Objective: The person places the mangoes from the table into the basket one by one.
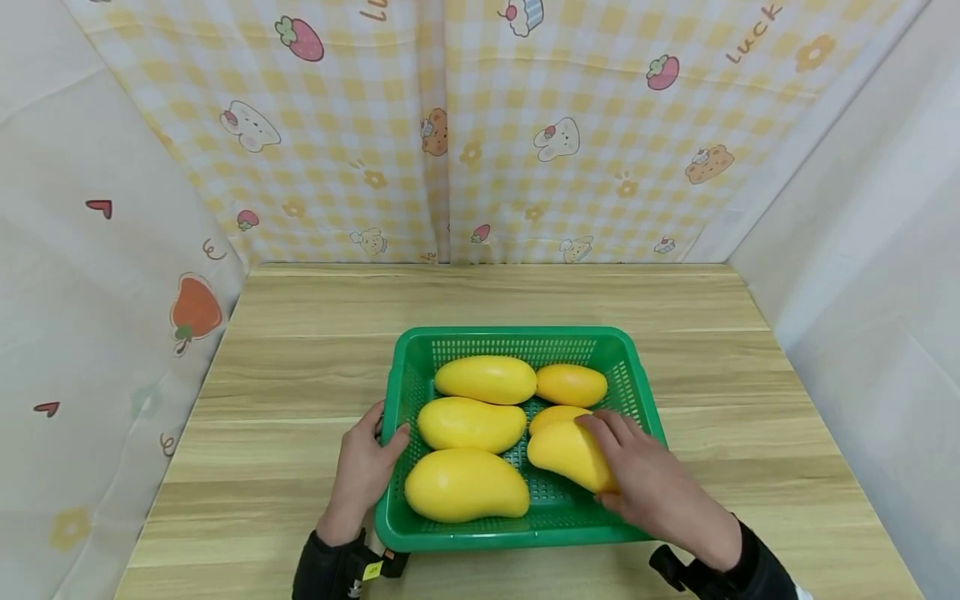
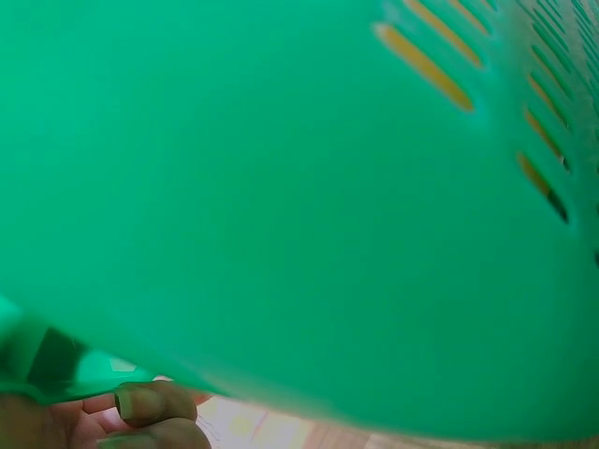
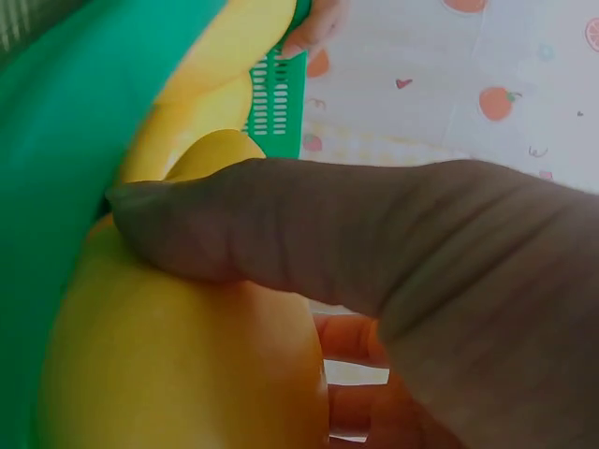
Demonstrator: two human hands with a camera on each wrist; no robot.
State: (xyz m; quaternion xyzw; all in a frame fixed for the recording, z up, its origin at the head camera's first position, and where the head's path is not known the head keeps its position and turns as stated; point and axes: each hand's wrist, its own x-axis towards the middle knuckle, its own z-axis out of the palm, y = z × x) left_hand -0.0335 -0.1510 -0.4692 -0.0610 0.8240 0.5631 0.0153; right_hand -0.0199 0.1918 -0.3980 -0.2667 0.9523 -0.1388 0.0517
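A green plastic basket [image 1: 517, 537] stands on the wooden table, with several yellow mangoes inside. Along its left side, three large mangoes [image 1: 471, 423] lie one in front of another. A smaller mango [image 1: 572, 385] sits at the back right. My right hand [image 1: 651, 479] grips a mango [image 1: 566, 454] at the basket's right front, thumb on one side and fingers on the other; it partly covers another mango [image 1: 553, 414] behind it. My left hand [image 1: 366, 467] holds the basket's left rim, thumb over the edge and fingers under it, as the left wrist view shows.
The wooden tabletop [image 1: 315, 350] spreads around the basket. A yellow checked cloth [image 1: 495, 183] hangs behind the table. White sheets [image 1: 97, 333] hang on the left and right sides.
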